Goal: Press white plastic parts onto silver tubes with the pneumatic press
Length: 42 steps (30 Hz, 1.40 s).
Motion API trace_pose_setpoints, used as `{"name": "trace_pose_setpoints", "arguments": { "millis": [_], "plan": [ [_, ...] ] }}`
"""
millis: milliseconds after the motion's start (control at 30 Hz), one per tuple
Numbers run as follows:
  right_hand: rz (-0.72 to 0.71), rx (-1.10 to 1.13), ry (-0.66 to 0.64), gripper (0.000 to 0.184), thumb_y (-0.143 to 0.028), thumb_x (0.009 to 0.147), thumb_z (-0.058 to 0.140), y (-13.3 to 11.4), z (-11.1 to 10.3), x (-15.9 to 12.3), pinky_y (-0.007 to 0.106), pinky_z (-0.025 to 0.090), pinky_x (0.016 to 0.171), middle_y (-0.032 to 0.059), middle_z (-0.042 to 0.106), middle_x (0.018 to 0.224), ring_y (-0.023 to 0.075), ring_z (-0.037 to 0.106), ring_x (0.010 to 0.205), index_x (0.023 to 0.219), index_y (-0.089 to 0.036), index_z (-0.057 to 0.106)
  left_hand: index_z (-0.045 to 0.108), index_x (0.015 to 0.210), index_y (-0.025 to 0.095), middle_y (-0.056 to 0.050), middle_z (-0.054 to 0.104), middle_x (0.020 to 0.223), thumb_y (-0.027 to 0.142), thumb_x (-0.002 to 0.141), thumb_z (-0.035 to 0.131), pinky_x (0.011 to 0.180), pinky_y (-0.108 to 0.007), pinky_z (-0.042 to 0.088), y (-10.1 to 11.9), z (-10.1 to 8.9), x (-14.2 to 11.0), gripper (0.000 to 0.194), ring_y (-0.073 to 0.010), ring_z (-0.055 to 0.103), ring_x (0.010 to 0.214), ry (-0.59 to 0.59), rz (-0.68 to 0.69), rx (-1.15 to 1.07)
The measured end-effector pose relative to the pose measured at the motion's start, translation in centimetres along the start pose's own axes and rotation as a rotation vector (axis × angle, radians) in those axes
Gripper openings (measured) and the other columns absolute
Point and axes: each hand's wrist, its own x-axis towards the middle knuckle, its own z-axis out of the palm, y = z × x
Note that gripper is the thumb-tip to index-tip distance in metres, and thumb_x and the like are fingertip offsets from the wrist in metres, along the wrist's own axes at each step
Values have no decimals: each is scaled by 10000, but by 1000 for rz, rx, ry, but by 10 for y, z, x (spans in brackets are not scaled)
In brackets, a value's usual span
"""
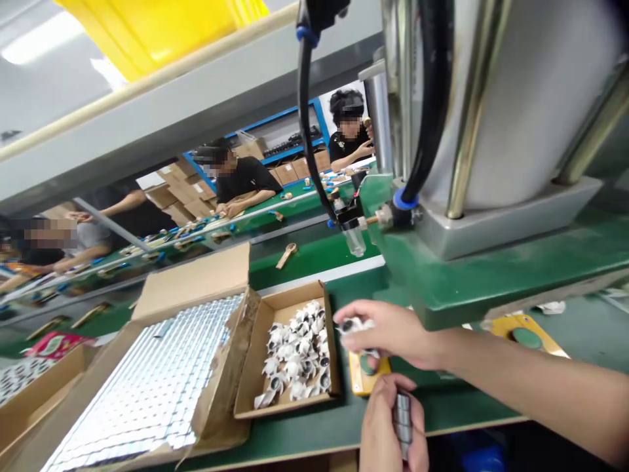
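Observation:
My right hand, its arm reaching in from the right edge, is closed around small white finned parts that look like impellers with dark centres. It is just right of a shallow cardboard tray holding many similar white impellers. Below it, my left hand is closed around a short row of silver metal pieces. A yellow box with a round green button lies partly hidden behind both hands.
A large open carton of silver rows stands left of the tray. A green-based press with hoses overhangs the right side. A second yellow button box lies behind my right forearm. Several people work beyond a green conveyor carrying wooden-looking pieces.

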Motion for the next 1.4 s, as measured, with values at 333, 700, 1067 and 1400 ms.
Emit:
{"name": "trace_pose_setpoints", "arguments": {
  "millis": [333, 700, 1067, 1400],
  "plan": [
    [-207, -146, 34, 214, -272, 856, 581, -1, 7, -4, 297, 455, 883, 11, 657, 1020, 172, 602, 959, 1059, -236, 635, 477, 787, 194, 66, 545, 571, 562, 747, 631, 263, -132, 148, 4, -19, 3, 401, 1, 299, 260, -26, 68, -16],
    [-152, -891, 839, 267, -335, 947, 398, 97, -166, -145, 276, 507, 680, 60, 641, 895, 176, 620, 775, 1067, -192, 588, 574, 704, 134, 42, 433, 527, 290, 737, 697, 362, -146, 267, 41, 75, 36, 201, -35, 338, 400, -138, 76, -210],
    [-162, -1368, 841, 290, -237, 867, 453, 143, -231, -126, 441, 456, 863, 151, 608, 1072, 281, 568, 975, 1079, -155, 632, 543, 618, 136, 38, 423, 525, 92, 677, 714, 354, -143, 291, 43, 107, 46, 186, -46, 387, 423, -275, 84, -445],
    [-386, -855, 865, 321, -380, 946, 406, 64, -155, -144, 293, 490, 752, 65, 577, 1129, 199, 595, 924, 1239, -277, 486, 473, 568, 153, 68, 381, 487, 145, 576, 762, 332, -143, 213, 44, 123, 45, 290, -20, 294, 369, -275, 42, -360]
  ]
}}
